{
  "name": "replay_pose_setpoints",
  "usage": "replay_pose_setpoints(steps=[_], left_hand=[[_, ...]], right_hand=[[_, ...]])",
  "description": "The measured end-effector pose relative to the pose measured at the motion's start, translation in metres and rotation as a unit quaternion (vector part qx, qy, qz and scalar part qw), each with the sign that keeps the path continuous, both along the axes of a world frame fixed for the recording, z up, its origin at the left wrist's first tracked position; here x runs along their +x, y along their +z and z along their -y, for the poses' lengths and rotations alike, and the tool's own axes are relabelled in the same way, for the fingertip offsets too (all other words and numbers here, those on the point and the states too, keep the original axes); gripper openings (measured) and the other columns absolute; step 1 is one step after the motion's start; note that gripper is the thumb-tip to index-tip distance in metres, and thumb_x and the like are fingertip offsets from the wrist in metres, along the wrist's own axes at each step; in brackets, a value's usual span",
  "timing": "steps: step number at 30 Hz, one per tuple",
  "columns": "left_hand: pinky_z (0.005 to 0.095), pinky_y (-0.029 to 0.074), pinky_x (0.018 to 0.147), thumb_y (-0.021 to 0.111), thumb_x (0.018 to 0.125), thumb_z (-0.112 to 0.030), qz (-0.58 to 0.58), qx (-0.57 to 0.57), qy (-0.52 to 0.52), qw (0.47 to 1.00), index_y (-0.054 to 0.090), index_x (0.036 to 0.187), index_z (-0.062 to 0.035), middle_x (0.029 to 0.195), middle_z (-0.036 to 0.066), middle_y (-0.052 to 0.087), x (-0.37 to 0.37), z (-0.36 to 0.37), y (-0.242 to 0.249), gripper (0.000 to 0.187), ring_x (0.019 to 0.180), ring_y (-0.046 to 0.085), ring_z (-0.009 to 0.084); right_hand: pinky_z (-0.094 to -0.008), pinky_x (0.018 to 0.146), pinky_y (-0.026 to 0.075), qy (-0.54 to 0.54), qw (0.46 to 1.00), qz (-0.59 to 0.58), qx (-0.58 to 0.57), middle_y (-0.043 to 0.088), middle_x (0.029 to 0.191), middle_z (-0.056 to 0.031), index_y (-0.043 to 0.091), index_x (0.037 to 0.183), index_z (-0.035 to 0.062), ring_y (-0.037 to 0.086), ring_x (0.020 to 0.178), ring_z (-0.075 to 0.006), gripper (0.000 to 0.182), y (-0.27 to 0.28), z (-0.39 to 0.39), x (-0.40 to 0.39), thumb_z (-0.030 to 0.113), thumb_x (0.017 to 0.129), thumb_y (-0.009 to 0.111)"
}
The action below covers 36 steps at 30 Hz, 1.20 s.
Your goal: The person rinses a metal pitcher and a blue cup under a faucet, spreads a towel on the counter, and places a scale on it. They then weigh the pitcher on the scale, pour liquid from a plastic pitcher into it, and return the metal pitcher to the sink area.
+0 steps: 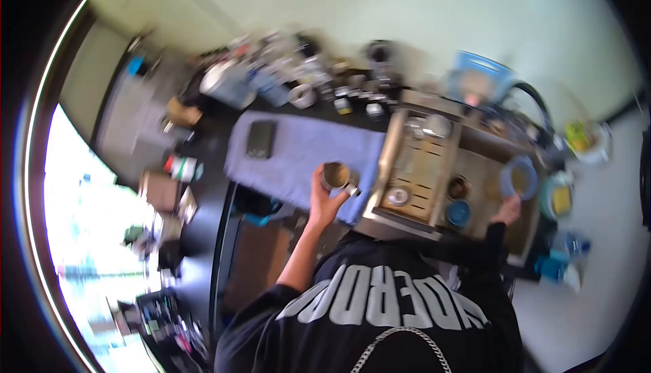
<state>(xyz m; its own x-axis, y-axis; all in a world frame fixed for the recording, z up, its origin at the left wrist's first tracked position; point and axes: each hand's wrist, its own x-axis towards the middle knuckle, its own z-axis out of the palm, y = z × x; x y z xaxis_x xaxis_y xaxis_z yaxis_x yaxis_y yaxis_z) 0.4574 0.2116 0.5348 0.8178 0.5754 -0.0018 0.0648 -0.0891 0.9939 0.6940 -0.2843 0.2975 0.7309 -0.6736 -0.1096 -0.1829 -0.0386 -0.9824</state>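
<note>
My left hand (323, 203) is wrapped round a small metal cup (336, 175) with a brownish inside, held above the purple-blue cloth near the sink's left edge. A short metallic part sticks out beside my thumb; blur hides what it is. Over the right side of the sink, my right hand (508, 209) grips the near rim of a round, translucent blue bowl (519, 177). Below and left of that hand, a blue cup (458, 213) and a brown-looking round vessel (459, 187) stand in the sink basin (483, 163).
A slatted drain tray (422, 169) with glassware lies left of the basin. The cloth (298, 173) carries a dark scale-like device (260, 139). Jars and bottles crowd the wall behind it. A black tap hose (536, 102) arches behind the sink, and a yellow sponge (561, 200) sits right.
</note>
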Motion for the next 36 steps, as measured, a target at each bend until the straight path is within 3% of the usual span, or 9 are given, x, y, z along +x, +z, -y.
replay_pose_setpoints(steps=[2, 3, 7, 13, 18, 23, 26, 33, 36], left_hand=[[0.0361, 0.043, 0.108, 0.081, 0.075, -0.003, 0.008, 0.013, 0.067, 0.998, 0.034, 0.144, -0.0047, 0.134, 0.009, 0.051, -0.004, -0.030, 0.000, 0.084, 0.125, 0.053, 0.0191], [0.0368, 0.044, 0.107, 0.083, 0.073, -0.008, 0.008, 0.036, 0.106, 0.994, 0.036, 0.143, -0.0043, 0.133, 0.011, 0.053, -0.005, -0.046, -0.004, 0.084, 0.125, 0.055, 0.0214], [0.0396, 0.047, 0.103, 0.089, 0.069, -0.025, -0.079, 0.223, 0.230, 0.944, 0.045, 0.137, -0.0006, 0.126, 0.020, 0.062, -0.009, -0.116, 0.017, 0.084, 0.122, 0.059, 0.0304], [0.0442, 0.049, 0.098, 0.090, 0.066, -0.037, -0.126, 0.322, 0.262, 0.901, 0.048, 0.134, 0.0025, 0.118, 0.025, 0.065, -0.004, -0.232, 0.021, 0.089, 0.115, 0.062, 0.0376], [0.0445, 0.047, 0.099, 0.089, 0.066, -0.040, -0.139, 0.316, 0.265, 0.900, 0.051, 0.131, 0.0002, 0.121, 0.023, 0.063, 0.002, -0.312, -0.002, 0.086, 0.116, 0.060, 0.0380], [0.0439, 0.046, 0.100, 0.089, 0.067, -0.041, -0.140, 0.299, 0.229, 0.916, 0.049, 0.135, -0.0004, 0.124, 0.021, 0.063, 0.000, -0.358, -0.027, 0.088, 0.118, 0.060, 0.0364], [0.0454, 0.046, 0.101, 0.088, 0.067, -0.040, -0.135, 0.283, 0.208, 0.927, 0.049, 0.134, -0.0003, 0.123, 0.022, 0.062, 0.000, -0.372, -0.038, 0.087, 0.118, 0.058, 0.0381], [0.0551, 0.032, 0.112, 0.086, 0.070, -0.052, -0.104, 0.291, 0.148, 0.940, 0.042, 0.144, -0.0014, 0.146, 0.029, 0.042, -0.022, -0.379, -0.049, 0.100, 0.136, 0.038, 0.0467], [0.0557, 0.027, 0.115, 0.071, 0.087, -0.050, -0.113, 0.350, 0.105, 0.924, 0.035, 0.151, -0.0018, 0.150, 0.030, 0.039, -0.051, -0.399, -0.055, 0.087, 0.139, 0.034, 0.0492]], right_hand=[[-0.0339, 0.078, 0.051, 0.031, 0.995, -0.003, -0.091, 0.071, 0.092, -0.0096, 0.069, 0.124, 0.0025, 0.065, 0.081, -0.0178, 0.053, 0.011, -0.015, -0.001, 0.047, 0.102, 0.050], [-0.0349, 0.079, 0.051, 0.041, 0.990, 0.071, -0.112, 0.071, 0.090, -0.0106, 0.071, 0.119, 0.0010, 0.065, 0.082, -0.0198, 0.055, -0.004, -0.017, -0.001, 0.049, 0.102, 0.050], [-0.0474, 0.089, 0.048, 0.055, 0.970, -0.148, -0.184, 0.072, 0.096, -0.0202, 0.072, 0.107, -0.0040, 0.067, 0.092, -0.0366, 0.086, 0.027, -0.032, -0.015, 0.075, 0.093, 0.042], [-0.0481, 0.100, 0.044, 0.093, 0.946, -0.146, -0.274, 0.065, 0.122, -0.0277, 0.067, 0.120, -0.0038, 0.058, 0.118, -0.0445, 0.088, 0.051, -0.009, -0.024, 0.075, 0.094, 0.037], [-0.0472, 0.105, 0.041, 0.093, 0.960, -0.033, -0.263, 0.058, 0.134, -0.0227, 0.054, 0.135, -0.0028, 0.057, 0.121, -0.0396, 0.080, 0.152, -0.064, -0.071, 0.066, 0.101, 0.033], [-0.0399, 0.102, 0.046, 0.228, 0.962, 0.095, 0.118, 0.061, 0.124, -0.0159, 0.052, 0.135, 0.0004, 0.061, 0.113, -0.0262, 0.080, 0.231, -0.169, -0.124, 0.068, 0.102, 0.024], [-0.0388, 0.100, 0.048, 0.270, 0.932, 0.179, 0.165, 0.063, 0.118, -0.0162, 0.054, 0.131, -0.0023, 0.063, 0.106, -0.0259, 0.085, 0.256, -0.232, -0.153, 0.071, 0.100, 0.022], [-0.0374, 0.096, 0.050, 0.330, 0.914, 0.153, 0.181, 0.064, 0.111, -0.0142, 0.054, 0.127, -0.0053, 0.062, 0.102, -0.0241, 0.084, 0.255, -0.357, -0.188, 0.070, 0.101, 0.025], [-0.0362, 0.098, 0.048, 0.358, 0.930, 0.059, 0.063, 0.063, 0.115, -0.0140, 0.054, 0.129, -0.0028, 0.062, 0.105, -0.0229, 0.064, 0.233, -0.420, -0.199, 0.053, 0.107, 0.031]])
